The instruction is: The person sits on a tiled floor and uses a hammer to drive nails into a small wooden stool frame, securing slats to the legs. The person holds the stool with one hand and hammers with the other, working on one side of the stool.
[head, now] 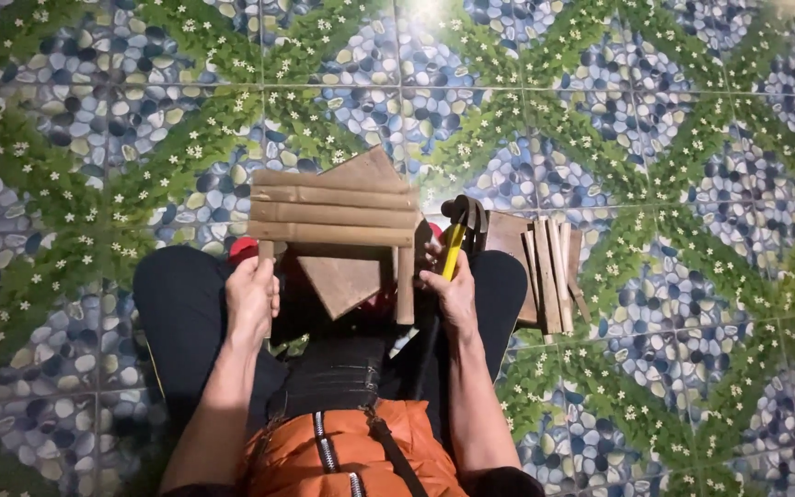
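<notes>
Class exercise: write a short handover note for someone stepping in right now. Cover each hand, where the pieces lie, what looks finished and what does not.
Left hand: grip closed on the left leg of the slatted wooden frame.
Right hand: holds the right leg, with a yellow-handled hammer at its fingers.
Frame is held over the lap; a flat board lies behind it.
Done: four slats sit across the two legs.
Left: spare wooden strips lie unused on the tiled floor, right of the knee.

Dim overall w/ glare on floor tiles at top, dark corners, sharp focus.
</notes>
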